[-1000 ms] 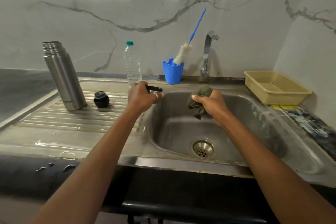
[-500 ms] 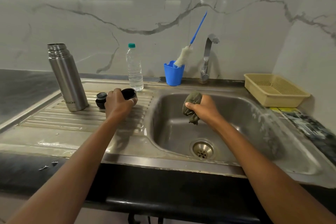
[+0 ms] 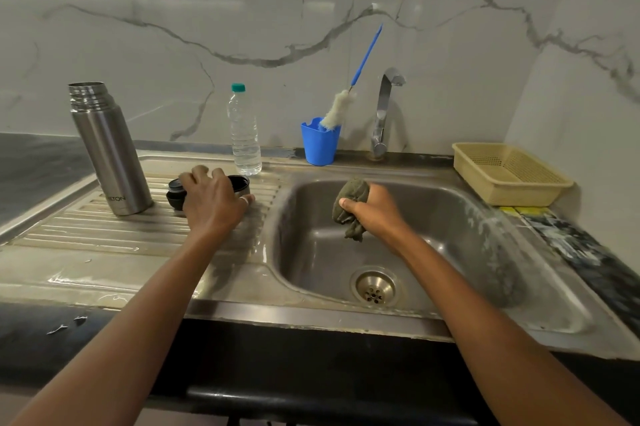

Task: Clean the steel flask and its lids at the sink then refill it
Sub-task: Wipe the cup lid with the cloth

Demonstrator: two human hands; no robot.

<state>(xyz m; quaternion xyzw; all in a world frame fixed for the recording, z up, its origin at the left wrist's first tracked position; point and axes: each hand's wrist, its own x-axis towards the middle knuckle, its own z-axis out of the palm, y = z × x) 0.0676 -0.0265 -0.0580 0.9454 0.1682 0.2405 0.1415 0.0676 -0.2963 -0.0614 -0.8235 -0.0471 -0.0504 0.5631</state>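
The open steel flask (image 3: 110,152) stands upright on the left of the drainboard. Just right of it lies the black inner lid (image 3: 174,196). My left hand (image 3: 213,206) holds the steel cup lid (image 3: 240,184) low on the drainboard, right beside the black lid, with the thumb under it and the fingers curled over it. Much of the cup lid is hidden by the hand. Over the sink basin (image 3: 450,235) my right hand (image 3: 375,214) grips a bunched dark green cloth (image 3: 351,206).
A clear water bottle (image 3: 244,135) with a green cap stands behind the lids. A blue cup (image 3: 320,145) holds a bottle brush (image 3: 341,107) beside the tap (image 3: 384,110). A yellow plastic basket (image 3: 509,173) sits at the right. The drain (image 3: 374,287) lies at the basin's bottom.
My left hand carried the cup lid from the sink's edge leftward and down onto the drainboard beside the black lid. My right hand with the cloth stayed over the basin.
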